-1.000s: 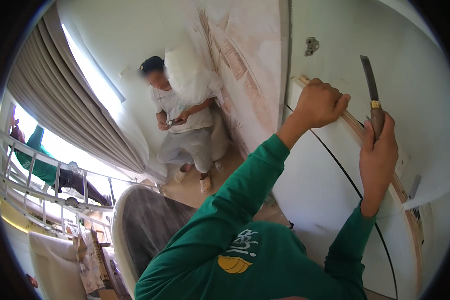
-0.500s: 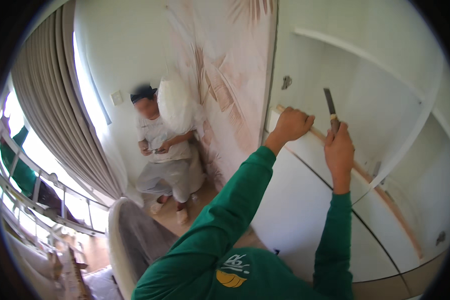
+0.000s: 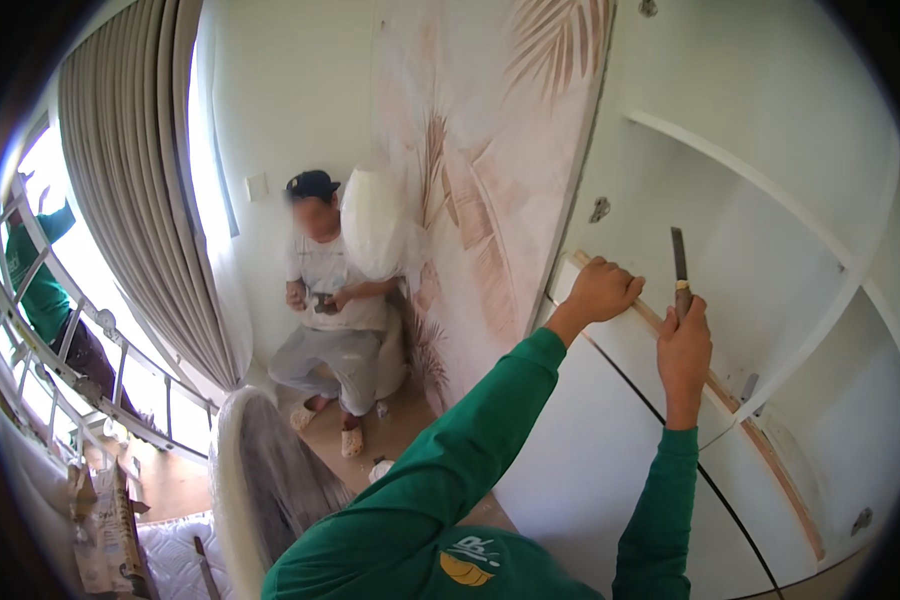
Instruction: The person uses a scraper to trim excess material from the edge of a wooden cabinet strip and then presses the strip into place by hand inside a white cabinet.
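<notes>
My left hand (image 3: 602, 290) is closed over the far end of a long wooden strip (image 3: 778, 475), which runs along the top edge of white cabinet fronts (image 3: 570, 430). In my right hand (image 3: 684, 358) is a chisel (image 3: 679, 262); its flat metal blade points up and away, clear of the wood. That fist is beside the strip, to the right of my left hand. A small metal bracket (image 3: 749, 388) sits by the strip, close to a white upright panel. Green sleeves cover both forearms.
Open white shelving (image 3: 740, 170) rises ahead on the right, with metal hinge plates (image 3: 599, 209) on it. A seated person (image 3: 330, 290) holds a small dark object near the mural wall (image 3: 470, 200). At left are a ladder (image 3: 110, 335), another person (image 3: 40, 275) and a wrapped padded piece (image 3: 232, 470).
The view has shifted, so the room sits farther right and lower. My hands keep their grips, and the chisel blade looks slightly more upright.
</notes>
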A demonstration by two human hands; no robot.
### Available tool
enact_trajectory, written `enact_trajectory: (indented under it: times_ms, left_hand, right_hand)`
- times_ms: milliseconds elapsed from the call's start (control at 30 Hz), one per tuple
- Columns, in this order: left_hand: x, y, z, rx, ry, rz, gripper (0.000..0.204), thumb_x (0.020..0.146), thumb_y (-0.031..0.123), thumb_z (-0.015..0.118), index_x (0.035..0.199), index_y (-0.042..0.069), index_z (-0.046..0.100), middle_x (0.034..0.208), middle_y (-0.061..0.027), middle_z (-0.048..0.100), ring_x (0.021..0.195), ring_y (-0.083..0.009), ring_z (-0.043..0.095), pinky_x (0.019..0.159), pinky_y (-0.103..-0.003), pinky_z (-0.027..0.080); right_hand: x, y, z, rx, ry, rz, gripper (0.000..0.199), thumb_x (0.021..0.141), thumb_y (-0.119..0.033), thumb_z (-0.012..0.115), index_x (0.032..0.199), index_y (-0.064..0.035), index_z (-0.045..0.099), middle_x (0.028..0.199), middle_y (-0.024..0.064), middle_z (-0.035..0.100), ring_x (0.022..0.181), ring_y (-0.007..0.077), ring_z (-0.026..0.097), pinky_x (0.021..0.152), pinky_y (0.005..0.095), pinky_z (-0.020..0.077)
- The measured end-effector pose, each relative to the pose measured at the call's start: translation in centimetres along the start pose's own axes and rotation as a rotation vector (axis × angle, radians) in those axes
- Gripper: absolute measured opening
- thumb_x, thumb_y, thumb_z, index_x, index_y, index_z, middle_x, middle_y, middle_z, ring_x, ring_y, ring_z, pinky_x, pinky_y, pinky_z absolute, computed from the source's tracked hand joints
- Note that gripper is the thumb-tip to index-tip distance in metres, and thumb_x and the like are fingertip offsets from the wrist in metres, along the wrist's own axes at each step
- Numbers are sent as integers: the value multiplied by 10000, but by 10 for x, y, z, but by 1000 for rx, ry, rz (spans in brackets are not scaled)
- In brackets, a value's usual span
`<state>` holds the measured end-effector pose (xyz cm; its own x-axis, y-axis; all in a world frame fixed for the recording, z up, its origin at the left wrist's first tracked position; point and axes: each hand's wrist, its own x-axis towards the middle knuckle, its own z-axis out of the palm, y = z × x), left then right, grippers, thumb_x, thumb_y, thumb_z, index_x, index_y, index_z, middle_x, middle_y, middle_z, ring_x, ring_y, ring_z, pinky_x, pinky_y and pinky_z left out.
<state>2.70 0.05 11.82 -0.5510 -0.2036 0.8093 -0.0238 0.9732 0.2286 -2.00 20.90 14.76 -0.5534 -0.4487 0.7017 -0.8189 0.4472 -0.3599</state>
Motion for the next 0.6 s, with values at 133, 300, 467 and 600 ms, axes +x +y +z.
enact_trajectory:
  times_ms: [133,300,467,600]
  left_hand:
    - [-1,-3,7,-40,57,56,483,1105,332,587,739,72,764,755,-157,749,777,-369,686,878,-490,520]
    - [0,1,6,-94,82,87,460,1073,316,620,698,73,728,709,-144,714,730,-361,655,842,-483,507]
    - [-3,-7,3,-123,88,97,451,1058,307,641,678,73,702,692,-133,689,724,-358,641,811,-485,493]
    - [-4,-11,3,-151,142,147,443,1049,306,657,671,79,698,681,-123,657,719,-354,632,789,-480,478]
  right_hand:
    - [0,-5,-8,-11,-25,40,337,1130,-203,622,1382,4,537,1225,303,730,1126,520,719,927,587,583]
    - [-1,-1,-5,18,34,79,385,1139,-254,630,1444,-33,549,1259,289,740,1140,522,717,914,594,573]
    - [1,-1,4,-10,48,89,387,1146,-244,623,1461,-32,547,1266,296,736,1147,525,714,911,586,569]
    - [1,0,7,26,90,41,388,1149,-230,620,1466,-17,548,1255,302,731,1140,524,714,915,565,566]
